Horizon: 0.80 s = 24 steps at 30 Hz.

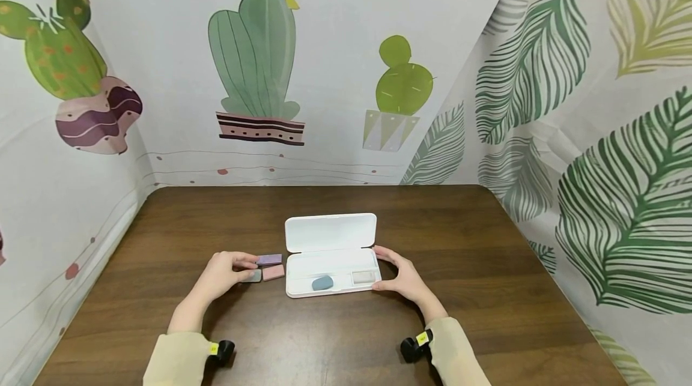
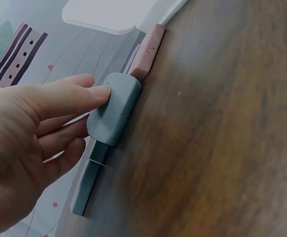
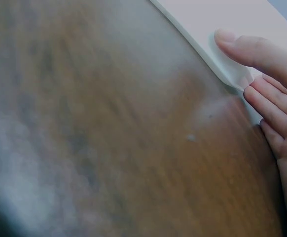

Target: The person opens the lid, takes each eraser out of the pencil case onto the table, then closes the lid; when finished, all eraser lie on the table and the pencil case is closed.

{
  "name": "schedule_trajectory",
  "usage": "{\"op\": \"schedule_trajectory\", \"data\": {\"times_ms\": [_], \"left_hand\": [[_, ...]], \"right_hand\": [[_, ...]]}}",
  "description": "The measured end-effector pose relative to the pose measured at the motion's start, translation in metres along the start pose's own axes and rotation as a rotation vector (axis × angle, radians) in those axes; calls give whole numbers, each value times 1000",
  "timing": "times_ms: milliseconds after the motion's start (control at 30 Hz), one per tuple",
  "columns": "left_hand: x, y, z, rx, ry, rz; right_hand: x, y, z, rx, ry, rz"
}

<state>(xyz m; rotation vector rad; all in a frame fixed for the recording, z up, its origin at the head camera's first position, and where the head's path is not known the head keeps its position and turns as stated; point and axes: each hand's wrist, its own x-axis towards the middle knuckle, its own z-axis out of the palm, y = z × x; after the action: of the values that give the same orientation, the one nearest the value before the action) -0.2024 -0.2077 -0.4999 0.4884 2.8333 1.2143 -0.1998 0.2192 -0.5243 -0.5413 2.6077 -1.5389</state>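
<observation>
My left hand [image 1: 223,273] pinches a grey-blue eraser [image 2: 115,108] between thumb and fingers, low over the table. Close by lie a pink eraser [image 1: 273,272] and a purple eraser [image 1: 269,260]. Below the held eraser in the left wrist view is a narrow dark teal block [image 2: 87,187]. A white pencil case [image 1: 294,260] lies with its lid [image 1: 331,232] folded back. Inside it are a rounded blue eraser [image 1: 322,283] and a whitish block [image 1: 363,277]. My right hand [image 1: 401,277] holds the case's right end, thumb at the front corner and fingers toward the back.
The brown wooden table [image 1: 486,266] ends at the back against a wall cloth [image 1: 335,74] printed with cacti and leaves. Each sleeved wrist carries a small black camera, one on the left [image 1: 224,351] and one on the right [image 1: 412,350].
</observation>
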Motion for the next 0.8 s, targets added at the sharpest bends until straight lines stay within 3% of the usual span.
{"op": "schedule_trajectory", "data": {"times_ms": [133, 433, 633, 800], "left_hand": [[0, 1, 1, 22, 27, -8], [0, 2, 3, 54, 59, -11], [1, 6, 8, 61, 80, 21], [3, 20, 14, 56, 134, 69]], "right_hand": [[-3, -18, -3, 11, -12, 6], [-4, -20, -4, 26, -16, 15], [-1, -5, -1, 5, -8, 5], [3, 16, 1, -6, 7, 6]]}}
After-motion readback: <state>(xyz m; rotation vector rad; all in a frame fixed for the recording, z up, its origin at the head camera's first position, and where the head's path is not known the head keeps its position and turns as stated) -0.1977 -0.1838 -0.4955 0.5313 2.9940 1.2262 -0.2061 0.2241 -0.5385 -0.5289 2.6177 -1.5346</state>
